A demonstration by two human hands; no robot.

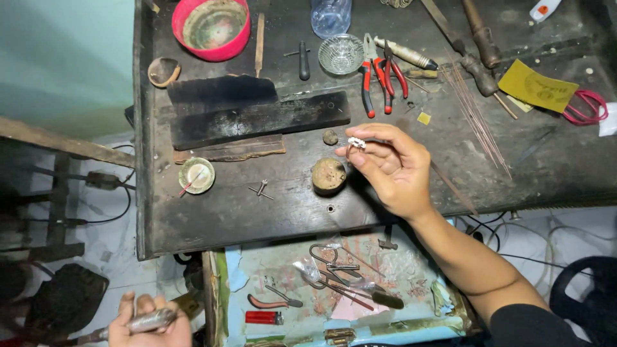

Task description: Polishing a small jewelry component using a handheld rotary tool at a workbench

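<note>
My right hand (392, 168) hovers over the dark workbench (193, 222), pinching a small silver ring (355, 144) between thumb and fingertips. Just below the ring sits a round brown block (329, 176), with a small pebble-like lump (330, 137) above it. My left hand (149, 326) is down at the bottom left, off the bench, closed around a slim metal torch-like tool (145, 321) that points left.
Red-handled pliers (379, 72), a glass dish (340, 54), a red bowl (211, 27), black charcoal blocks (257, 115), thin wire rods (475, 115) and a small white dish (196, 175) lie on the bench. An open drawer (334, 289) below holds pliers, tweezers and a red lighter (264, 317).
</note>
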